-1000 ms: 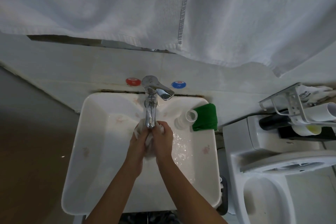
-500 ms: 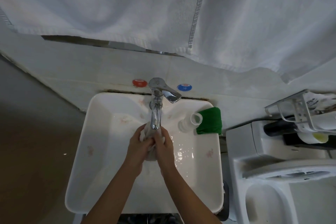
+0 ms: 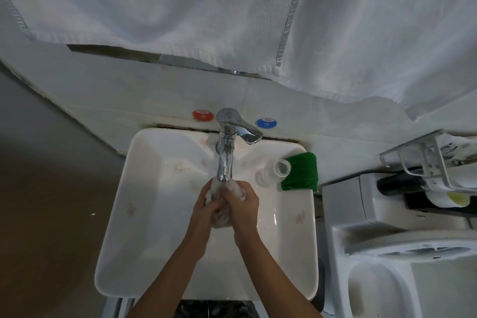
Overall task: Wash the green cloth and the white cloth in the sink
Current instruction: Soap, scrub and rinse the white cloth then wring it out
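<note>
White sink [image 3: 154, 214], frame centre; left hand [image 3: 206, 210] and right hand [image 3: 242, 208] clamped on white cloth [image 3: 220, 217] beneath tap [image 3: 225, 160], fingers now wrung closer together; green cloth [image 3: 300, 171] waits unwashed, right rim

One cam only, head-worn, so no 2nd view to share w/. Looks fwd and steeply down, wide-angle w/ edges bowed. Sink [image 3: 160, 214] sits centre frame, near, seen almost from straight above; faucet [image 3: 227, 152] points toward cam. Both forearms enter from bottom edge. Wall tiles and hanging towel [image 3: 180, 8] fill the top half, close to lens. Toilet [image 3: 402, 253] cut off at right edge, floor at left.
</note>
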